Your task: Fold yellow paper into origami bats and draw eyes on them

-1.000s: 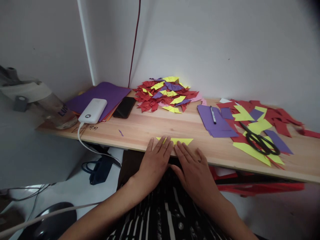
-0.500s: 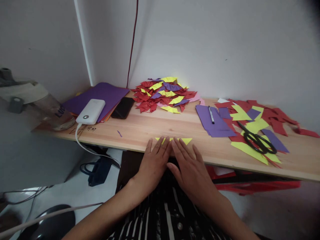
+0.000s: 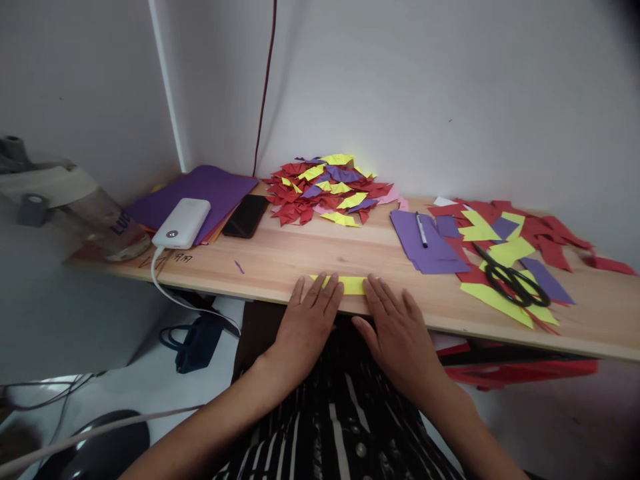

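A folded yellow paper piece [image 3: 351,285] lies at the near edge of the wooden desk [image 3: 310,257]. My left hand [image 3: 306,325] lies flat with fingers stretched out, its fingertips on the paper's left end. My right hand [image 3: 399,330] also lies flat, fingers spread, its fingertips covering the paper's right end. Neither hand grips anything; both press down on the paper.
A heap of folded red, yellow and purple paper pieces [image 3: 330,189] sits at the back. Purple sheets [image 3: 200,190], a white power bank [image 3: 181,223] and a black phone [image 3: 246,215] lie left. A pen [image 3: 421,229], black scissors [image 3: 513,281] and paper scraps [image 3: 505,243] lie right.
My right hand has slid to the right along the yellow paper, uncovering its middle. My left hand has stayed in place.
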The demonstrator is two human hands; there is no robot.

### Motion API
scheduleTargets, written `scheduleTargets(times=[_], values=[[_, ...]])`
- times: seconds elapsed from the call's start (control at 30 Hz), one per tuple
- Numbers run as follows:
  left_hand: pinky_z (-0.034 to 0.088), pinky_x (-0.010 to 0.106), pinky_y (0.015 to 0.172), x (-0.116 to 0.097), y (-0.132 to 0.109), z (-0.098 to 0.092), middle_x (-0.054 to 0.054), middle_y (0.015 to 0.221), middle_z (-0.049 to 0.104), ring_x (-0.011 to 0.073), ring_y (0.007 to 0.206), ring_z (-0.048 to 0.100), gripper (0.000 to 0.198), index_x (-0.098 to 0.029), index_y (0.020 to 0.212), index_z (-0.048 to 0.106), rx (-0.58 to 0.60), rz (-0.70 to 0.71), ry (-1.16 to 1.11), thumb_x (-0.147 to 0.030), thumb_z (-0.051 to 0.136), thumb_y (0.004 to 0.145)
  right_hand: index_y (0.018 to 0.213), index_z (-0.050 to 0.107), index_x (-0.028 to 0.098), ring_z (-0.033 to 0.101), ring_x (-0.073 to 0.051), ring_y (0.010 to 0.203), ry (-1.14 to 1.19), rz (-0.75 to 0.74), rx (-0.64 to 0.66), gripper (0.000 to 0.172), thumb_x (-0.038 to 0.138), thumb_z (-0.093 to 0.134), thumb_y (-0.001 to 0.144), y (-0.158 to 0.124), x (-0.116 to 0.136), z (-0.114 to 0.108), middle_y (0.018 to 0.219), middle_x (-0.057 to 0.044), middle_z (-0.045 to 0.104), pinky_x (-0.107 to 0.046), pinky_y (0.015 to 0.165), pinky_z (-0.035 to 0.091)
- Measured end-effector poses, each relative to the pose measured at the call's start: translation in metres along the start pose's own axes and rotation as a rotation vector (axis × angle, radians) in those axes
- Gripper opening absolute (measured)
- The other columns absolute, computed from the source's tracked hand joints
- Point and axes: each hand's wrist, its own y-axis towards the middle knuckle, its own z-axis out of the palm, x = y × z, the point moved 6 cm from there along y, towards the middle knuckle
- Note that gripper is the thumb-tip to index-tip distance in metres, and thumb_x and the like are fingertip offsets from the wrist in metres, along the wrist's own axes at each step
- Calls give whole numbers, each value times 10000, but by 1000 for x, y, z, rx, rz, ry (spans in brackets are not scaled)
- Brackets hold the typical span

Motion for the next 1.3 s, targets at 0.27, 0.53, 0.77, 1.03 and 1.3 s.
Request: scheduleTargets(times=[0.27,0.53,0.77,1.03,1.3], values=[[270,521,1140,-1,0,-1,82,1539,298,257,1417,269,547,-147,1459,317,-14,-11,-21,-265,414,934,1440,365,66,298,-271,1404,27,-1,-9,610,443,309,964,5,7,-11,1500,-133,357,-522,1125,232],[281,516,1142,-1,1,2,68,1549,275,254,1421,261,539,-149,1468,304,2,0,-8,-261,380,946,1434,384,79,268,-268,1418,98,-69,77,592,418,389,949,8,29,-2,1499,-153,356,-522,1143,201],[292,488,1140,11,-9,1,86,1550,267,255,1421,264,539,-129,1456,329,2,-6,4,-230,405,931,1408,415,63,338,-277,1384,29,-44,14,595,432,392,942,-2,16,-2,1489,-147,375,-511,1125,239],[274,493,1141,17,-12,-10,103,1521,334,270,1402,300,562,-124,1418,384,9,-57,-92,-349,490,914,1317,512,99,455,-263,1290,100,-33,-51,473,384,374,965,8,10,-13,1368,-133,546,-485,1104,246],[282,476,1131,22,-7,-19,96,1382,516,241,1333,398,366,-157,1260,521,-142,-137,-306,-331,435,949,1139,602,192,548,-262,972,145,25,-65,285,320,556,889,32,3,-18,1063,-88,634,-398,827,365]])
